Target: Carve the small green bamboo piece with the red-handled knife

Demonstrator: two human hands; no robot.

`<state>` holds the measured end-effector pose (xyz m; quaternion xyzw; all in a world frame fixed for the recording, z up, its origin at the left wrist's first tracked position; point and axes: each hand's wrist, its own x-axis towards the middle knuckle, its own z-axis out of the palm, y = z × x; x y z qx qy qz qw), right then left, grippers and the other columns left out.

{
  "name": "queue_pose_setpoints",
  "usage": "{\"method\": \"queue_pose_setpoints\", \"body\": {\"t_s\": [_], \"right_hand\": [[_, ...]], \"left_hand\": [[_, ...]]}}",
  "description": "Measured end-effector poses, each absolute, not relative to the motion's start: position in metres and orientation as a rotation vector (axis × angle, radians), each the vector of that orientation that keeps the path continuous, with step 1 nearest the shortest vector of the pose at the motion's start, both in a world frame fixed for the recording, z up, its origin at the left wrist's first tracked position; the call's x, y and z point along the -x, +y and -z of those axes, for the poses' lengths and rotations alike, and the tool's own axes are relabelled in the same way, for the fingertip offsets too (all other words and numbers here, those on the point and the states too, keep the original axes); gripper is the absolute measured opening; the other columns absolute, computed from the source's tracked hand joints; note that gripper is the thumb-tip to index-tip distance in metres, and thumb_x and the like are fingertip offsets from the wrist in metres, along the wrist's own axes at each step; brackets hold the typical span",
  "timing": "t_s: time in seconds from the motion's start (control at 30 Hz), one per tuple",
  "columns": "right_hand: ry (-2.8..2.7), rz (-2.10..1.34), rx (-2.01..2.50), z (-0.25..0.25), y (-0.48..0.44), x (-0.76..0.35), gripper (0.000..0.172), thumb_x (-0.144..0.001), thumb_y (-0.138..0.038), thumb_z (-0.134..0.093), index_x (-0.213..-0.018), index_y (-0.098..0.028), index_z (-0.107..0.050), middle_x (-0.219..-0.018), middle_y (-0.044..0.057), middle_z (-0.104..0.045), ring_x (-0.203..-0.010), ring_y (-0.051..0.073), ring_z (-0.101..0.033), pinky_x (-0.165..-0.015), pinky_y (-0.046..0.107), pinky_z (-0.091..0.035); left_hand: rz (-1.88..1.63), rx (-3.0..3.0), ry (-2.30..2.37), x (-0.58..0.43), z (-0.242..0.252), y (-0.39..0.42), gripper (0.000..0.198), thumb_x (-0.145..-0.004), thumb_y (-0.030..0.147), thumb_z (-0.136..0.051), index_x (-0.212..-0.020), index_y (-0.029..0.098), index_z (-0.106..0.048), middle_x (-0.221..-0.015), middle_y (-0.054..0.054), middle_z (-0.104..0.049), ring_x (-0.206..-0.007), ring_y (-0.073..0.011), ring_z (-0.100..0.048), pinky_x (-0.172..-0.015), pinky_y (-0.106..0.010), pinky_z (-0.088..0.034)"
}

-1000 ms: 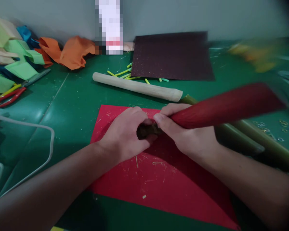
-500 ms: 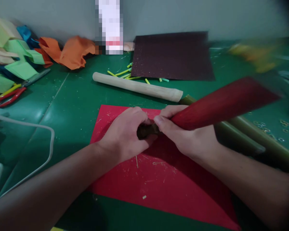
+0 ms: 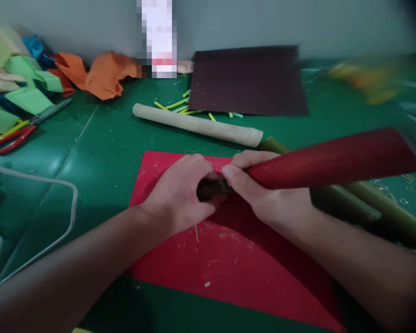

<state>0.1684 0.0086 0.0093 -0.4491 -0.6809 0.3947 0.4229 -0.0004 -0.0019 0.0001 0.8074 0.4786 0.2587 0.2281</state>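
Observation:
My right hand (image 3: pixel 263 185) is closed around the near end of a long red tube-like piece (image 3: pixel 336 159), which slants up and out to the right. Its far end is slightly blurred. My left hand (image 3: pixel 180 194) curls over a dark greenish-brown piece (image 3: pixel 213 188), fingers and thumb on either side of it. The right thumb lies against that dark piece's right end. Whether the dark piece and the red one are joined is hidden by my fingers. Both hands are over a red sheet (image 3: pixel 235 286) strewn with thin pale shavings.
A pale wooden stick (image 3: pixel 197 125) lies behind my hands, near a dark sheet (image 3: pixel 246 81) and short yellow-green tubes (image 3: pixel 180 104). Green bamboo lengths (image 3: pixel 388 208) are under my right arm. Scissors (image 3: pixel 14 138), crumpled orange paper (image 3: pixel 104 76) and a white cable (image 3: pixel 74 203) are left.
The far end of the red tube-like piece has swung down and further right. Both hands stay in nearly the same place with their grips unchanged.

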Motion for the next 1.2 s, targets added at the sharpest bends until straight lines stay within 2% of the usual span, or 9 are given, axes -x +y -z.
{"method": "queue_pose_setpoints", "body": {"t_s": [0.1, 0.33, 0.53, 0.8, 1.0, 1.2], "right_hand": [[-1.704, -0.989, 1.138, -0.0093, 0.0097, -0.1690, 0.026, -0.081, -0.022, -0.060, -0.056, -0.023, -0.052, -0.056, -0.003, -0.054, -0.052, 0.012, -0.051, -0.051, 0.026, -0.044], [-1.797, -1.032, 1.134, -0.0132, 0.0089, -0.1697, 0.029, -0.079, -0.021, -0.058, -0.053, -0.023, -0.046, -0.050, -0.004, -0.044, -0.047, 0.010, -0.041, -0.043, 0.025, -0.035], [-1.684, -0.979, 1.146, -0.0076, 0.0101, -0.1690, 0.023, -0.081, -0.024, -0.061, -0.059, -0.024, -0.055, -0.058, -0.003, -0.056, -0.053, 0.012, -0.052, -0.052, 0.027, -0.045], [-1.765, -1.056, 1.120, -0.0140, 0.0096, -0.1682, 0.028, -0.078, -0.017, -0.058, -0.052, -0.023, -0.048, -0.050, -0.005, -0.046, -0.047, 0.009, -0.044, -0.046, 0.025, -0.039], [-1.684, -0.970, 1.127, -0.0080, 0.0097, -0.1683, 0.023, -0.081, -0.022, -0.062, -0.059, -0.024, -0.056, -0.058, -0.004, -0.059, -0.054, 0.011, -0.055, -0.052, 0.025, -0.046], [-1.668, -0.932, 1.169, -0.0072, 0.0100, -0.1665, 0.023, -0.080, -0.022, -0.062, -0.058, -0.024, -0.056, -0.055, -0.004, -0.057, -0.052, 0.011, -0.055, -0.049, 0.024, -0.045]], "left_hand": [[-0.700, -2.244, 1.315, 0.0008, -0.0002, -0.0021, 0.014, -0.076, 0.020, -0.066, -0.075, 0.018, -0.052, -0.076, 0.000, -0.054, -0.070, -0.0137, -0.049, -0.061, -0.029, -0.039], [-0.746, -2.221, 1.334, -0.0005, 0.0012, -0.0025, 0.022, -0.077, 0.023, -0.067, -0.069, 0.019, -0.047, -0.071, 0.002, -0.050, -0.065, -0.0122, -0.045, -0.057, -0.027, -0.035], [-0.707, -2.252, 1.312, 0.0011, 0.0005, -0.0019, 0.014, -0.077, 0.020, -0.066, -0.075, 0.019, -0.052, -0.076, 0.000, -0.055, -0.070, -0.0139, -0.049, -0.062, -0.029, -0.040], [-0.716, -2.236, 1.333, 0.0007, 0.0021, -0.0026, 0.019, -0.077, 0.024, -0.066, -0.071, 0.019, -0.049, -0.074, 0.001, -0.054, -0.067, -0.0134, -0.047, -0.058, -0.028, -0.037], [-0.696, -2.258, 1.312, 0.0014, 0.0005, -0.0024, 0.010, -0.076, 0.021, -0.065, -0.077, 0.018, -0.055, -0.077, 0.000, -0.056, -0.071, -0.0144, -0.050, -0.061, -0.029, -0.040], [-0.664, -2.275, 1.328, 0.0013, -0.0014, -0.0032, 0.009, -0.077, 0.021, -0.064, -0.077, 0.018, -0.056, -0.078, 0.000, -0.056, -0.071, -0.0146, -0.050, -0.063, -0.029, -0.041]]}}
